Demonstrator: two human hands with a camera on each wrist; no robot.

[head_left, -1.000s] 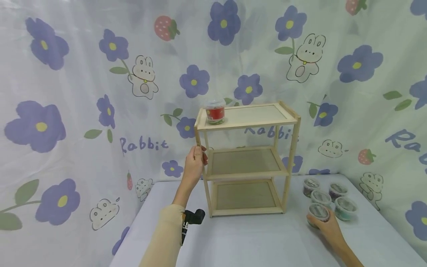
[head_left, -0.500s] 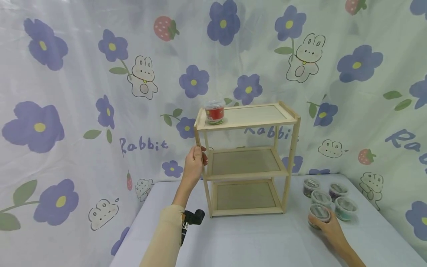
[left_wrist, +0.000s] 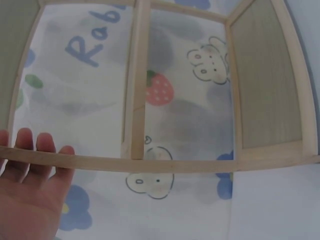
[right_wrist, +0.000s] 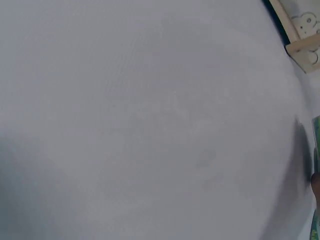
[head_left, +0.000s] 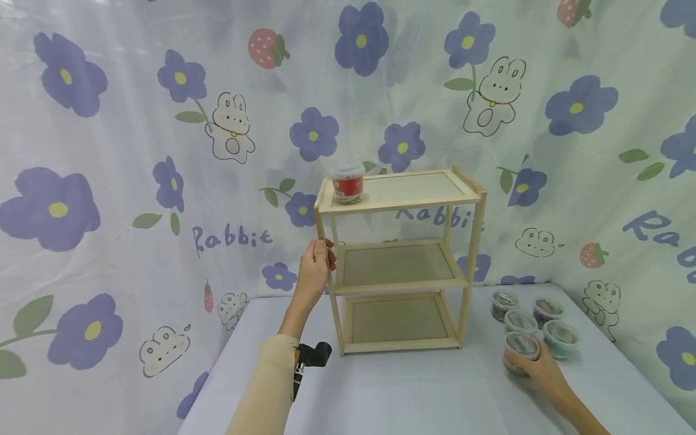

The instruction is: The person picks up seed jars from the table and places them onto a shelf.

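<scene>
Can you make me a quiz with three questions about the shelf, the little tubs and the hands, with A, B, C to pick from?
1. Where is the red tub?
A. on the top shelf
B. on the bottom shelf
C. on the table

2. How many small tubs sit on the table, counting the one under the right hand?
A. two
B. five
C. eight

3. What is the left hand doing?
A. lying flat on the table
B. holding a tub
C. gripping the front left post of the wooden rack

Answers:
1 A, it stands at the left end of the top shelf.
2 B, five lidded tubs cluster right of the rack.
3 C, its fingers curl round the post, while the right hand holds the nearest tub.
</scene>
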